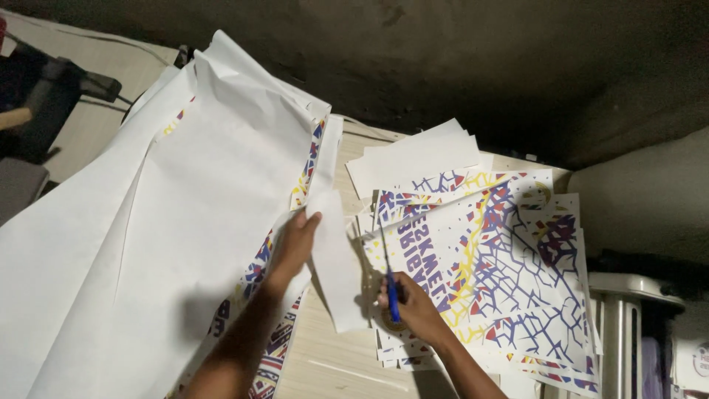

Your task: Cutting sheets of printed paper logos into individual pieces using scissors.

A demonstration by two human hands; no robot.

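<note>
At the far left of the frame a dark chair stands on the floor, partly cut off. A big sheet, white side up, slopes from the lower left to the upper middle, with coloured print showing along its right edge. The left hand, at centre, has its fingers together, pinching a narrow white strip that hangs from the sheet's edge down toward the pale wooden surface. Just right of the strip, the right hand is closed around blue-handled scissors, whose blades point up toward the strip's right edge; whether they touch it is hard to tell. Under and beyond this hand lies a stack of prints with blue, red and yellow crackle patterns, spread over the right half of the surface, with plain white sheets above them. At the lower right stands a pale machine. A dark wall fills the top.
</note>
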